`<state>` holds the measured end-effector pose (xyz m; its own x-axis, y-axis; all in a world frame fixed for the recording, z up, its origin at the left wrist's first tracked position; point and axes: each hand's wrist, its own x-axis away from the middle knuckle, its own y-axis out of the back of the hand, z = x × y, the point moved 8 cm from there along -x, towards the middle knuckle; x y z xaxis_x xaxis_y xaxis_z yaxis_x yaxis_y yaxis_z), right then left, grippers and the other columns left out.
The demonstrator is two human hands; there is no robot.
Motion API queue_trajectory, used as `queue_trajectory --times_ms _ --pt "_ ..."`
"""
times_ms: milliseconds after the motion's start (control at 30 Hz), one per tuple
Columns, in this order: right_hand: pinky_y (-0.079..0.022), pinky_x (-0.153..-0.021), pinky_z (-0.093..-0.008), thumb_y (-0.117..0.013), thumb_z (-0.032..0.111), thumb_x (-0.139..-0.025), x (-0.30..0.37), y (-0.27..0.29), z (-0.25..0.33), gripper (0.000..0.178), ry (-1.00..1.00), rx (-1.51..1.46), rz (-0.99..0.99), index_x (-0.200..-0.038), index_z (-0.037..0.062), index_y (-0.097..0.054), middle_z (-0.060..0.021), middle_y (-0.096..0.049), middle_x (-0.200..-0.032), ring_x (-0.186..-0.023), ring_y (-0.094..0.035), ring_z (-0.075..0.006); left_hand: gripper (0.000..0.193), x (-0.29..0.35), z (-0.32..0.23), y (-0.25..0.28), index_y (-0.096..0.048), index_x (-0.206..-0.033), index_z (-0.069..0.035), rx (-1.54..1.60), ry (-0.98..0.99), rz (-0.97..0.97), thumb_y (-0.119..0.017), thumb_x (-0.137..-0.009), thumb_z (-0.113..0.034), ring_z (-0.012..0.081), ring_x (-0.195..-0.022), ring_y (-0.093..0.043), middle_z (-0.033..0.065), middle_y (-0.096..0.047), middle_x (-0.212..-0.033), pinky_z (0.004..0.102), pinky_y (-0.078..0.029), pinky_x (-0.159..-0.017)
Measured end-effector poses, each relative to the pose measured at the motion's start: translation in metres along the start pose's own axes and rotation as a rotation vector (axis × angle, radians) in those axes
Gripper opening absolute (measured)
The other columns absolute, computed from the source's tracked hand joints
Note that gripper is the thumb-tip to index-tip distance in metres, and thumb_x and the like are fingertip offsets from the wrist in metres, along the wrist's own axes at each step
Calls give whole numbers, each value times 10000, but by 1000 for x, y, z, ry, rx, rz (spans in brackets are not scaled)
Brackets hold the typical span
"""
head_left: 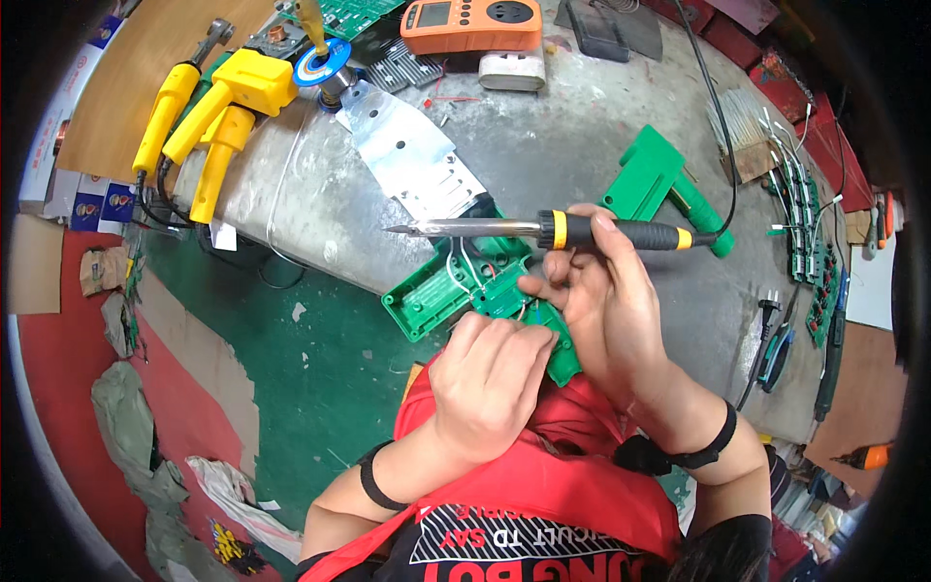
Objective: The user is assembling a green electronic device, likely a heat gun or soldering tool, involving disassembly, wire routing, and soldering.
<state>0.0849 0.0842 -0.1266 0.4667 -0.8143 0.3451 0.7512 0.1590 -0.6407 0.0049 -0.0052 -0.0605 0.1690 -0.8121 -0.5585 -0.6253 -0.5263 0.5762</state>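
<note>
A soldering iron with a black and yellow handle lies across my right hand, its metal tip pointing left. The right fingers are curled round the handle, the lower ones close to the green plastic housing. Inside that open housing are a small green circuit board and thin white, red and blue wires. My left hand is closed in a pinch at the housing's near part; whatever its fingertips grip is hidden. A silver metal plate extends from the housing's far end onto the grey table.
A loose green housing half lies right of the iron. Yellow-handled tools, a solder spool and an orange multimeter stand at the back. The iron's black cord runs up the right side, near circuit boards.
</note>
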Motion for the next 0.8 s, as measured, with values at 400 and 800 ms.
queue_trajectory --times_ms 400,800 --pt "-489 -896 -444 -403 317 -1006 3 4 2 281 54 -96 -31 -1179 103 -461 -21 -535 -916 -825 -533 -113 218 -3 5 -6 -612 -823 -33 -42 68 75 -739 -669 55 265 -624 -557 86 -604 -718 353 -426 -575" --pt "-422 -514 -246 -500 305 -910 27 58 94 268 494 388 -349 -908 37 -493 -18 -451 -615 -498 -416 -83 204 1 11 -15 -605 -831 -18 19 71 79 -730 -685 52 263 -597 -598 110 -606 -711 334 -454 -517"
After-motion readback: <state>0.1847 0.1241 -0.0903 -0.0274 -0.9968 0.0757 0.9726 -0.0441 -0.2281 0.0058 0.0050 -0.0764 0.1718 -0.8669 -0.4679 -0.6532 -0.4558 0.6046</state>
